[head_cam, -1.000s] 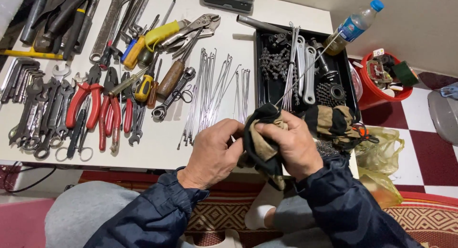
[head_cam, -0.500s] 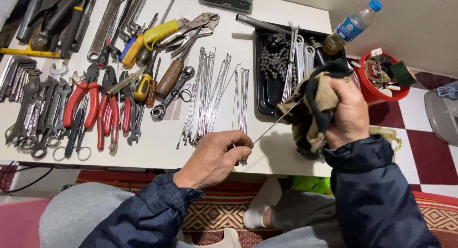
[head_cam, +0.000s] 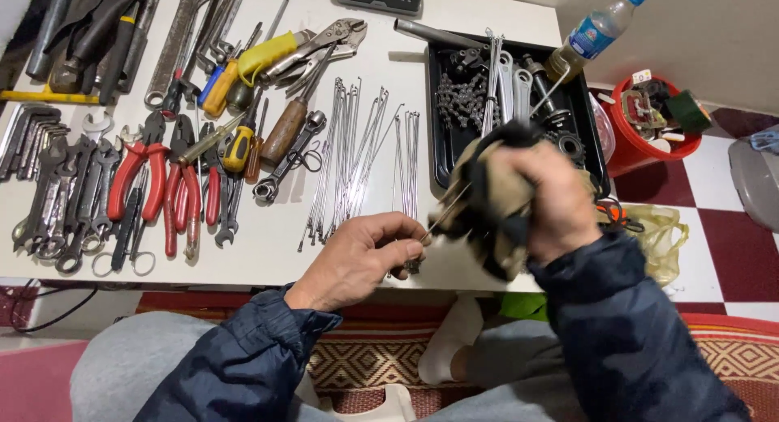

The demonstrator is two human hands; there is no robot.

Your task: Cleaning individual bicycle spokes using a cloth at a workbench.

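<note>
- Left hand [head_cam: 361,256], lower centre, pinches the near end of a spoke [head_cam: 445,215] between closed fingertips.
- Right hand [head_cam: 548,199], centre right, is clenched around a rag [head_cam: 487,207] wrapped about the spoke.
- More spokes [head_cam: 357,150] lie on the table [head_cam: 268,260], centre.
- Black tray [head_cam: 442,142] sits upper right.

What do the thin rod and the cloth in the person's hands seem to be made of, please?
The thin rod: probably bare steel, slim, grey and shiny. The cloth wrapped round it: apparently soft woven fabric, beige with dark patches, crumpled in the right hand.
</note>
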